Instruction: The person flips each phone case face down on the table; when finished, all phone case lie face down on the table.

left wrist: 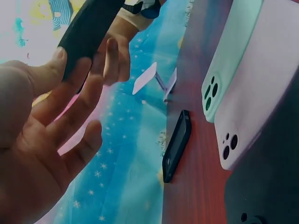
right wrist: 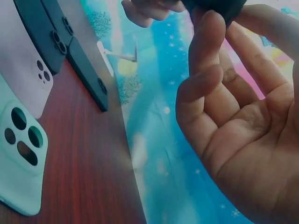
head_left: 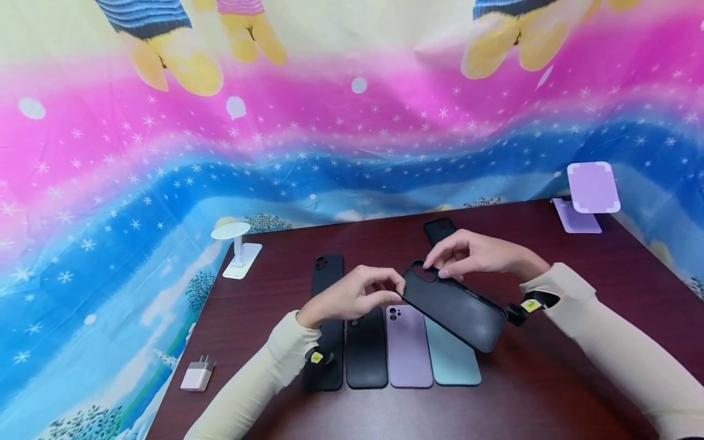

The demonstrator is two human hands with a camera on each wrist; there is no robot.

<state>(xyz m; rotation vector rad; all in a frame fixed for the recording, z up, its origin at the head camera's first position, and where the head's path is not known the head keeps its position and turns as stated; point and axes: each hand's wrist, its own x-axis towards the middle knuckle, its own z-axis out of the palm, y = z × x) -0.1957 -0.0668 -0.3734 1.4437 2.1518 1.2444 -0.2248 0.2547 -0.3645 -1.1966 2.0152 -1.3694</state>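
Observation:
Both hands hold a black phone case [head_left: 453,308] tilted above the table, its inner side toward the head camera and its camera cutout at the upper left. My left hand [head_left: 360,292] pinches its left corner between thumb and fingers. At the top edge beside the cutout, my right hand [head_left: 475,253] grips it with thumb and fingertips. Below lie a mint phone case [head_left: 453,360], partly covered by the held one, a lilac phone case [head_left: 408,354] and another black phone case [head_left: 366,357] in a row. The left wrist view shows the held case's edge between thumb and fingers.
Left of the row are more black phone cases [head_left: 324,373], partly behind the left arm. Another black case [head_left: 438,228] lies behind the right hand. A white stand [head_left: 238,253] stands back left, a lilac stand [head_left: 593,189] back right. A charger plug [head_left: 197,374] lies front left.

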